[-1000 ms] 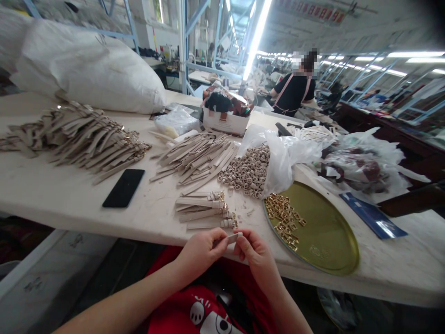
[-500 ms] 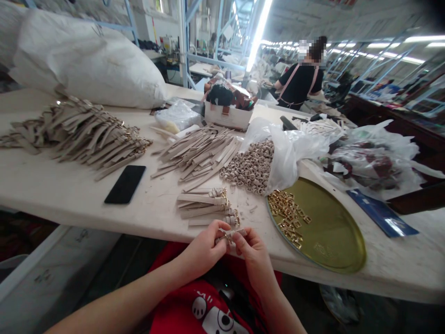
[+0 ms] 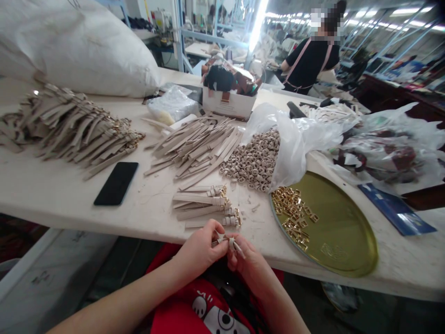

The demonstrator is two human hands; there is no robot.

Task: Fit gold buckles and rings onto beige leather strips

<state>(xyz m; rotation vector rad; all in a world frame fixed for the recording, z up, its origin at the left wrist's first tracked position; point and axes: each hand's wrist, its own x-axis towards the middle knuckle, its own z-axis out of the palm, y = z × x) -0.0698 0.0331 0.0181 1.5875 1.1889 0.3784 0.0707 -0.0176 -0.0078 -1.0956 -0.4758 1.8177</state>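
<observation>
At the table's front edge, my left hand (image 3: 205,243) and my right hand (image 3: 246,260) pinch a small beige strap (image 3: 236,247) between them. Fingers cover most of it, and its buckle cannot be made out clearly. Just beyond my hands lies a small group of beige straps with gold buckles (image 3: 205,204). Behind that group is a pile of plain beige strips (image 3: 198,146). Many small beige loops (image 3: 255,160) spill from a clear plastic bag (image 3: 295,144). Gold buckles (image 3: 294,215) lie on the left side of an oval olive-gold tray (image 3: 340,222) to my right.
A black phone (image 3: 116,183) lies left of the straps. Farther left is a large heap of buckled straps (image 3: 76,125), before a big white sack (image 3: 86,51). A white box of scraps (image 3: 227,103) stands behind. A person (image 3: 309,60) works beyond the table.
Between my fingers the strap has turned; its end now points down toward my right palm instead of out to the right. The camera view has tilted slightly downward.
</observation>
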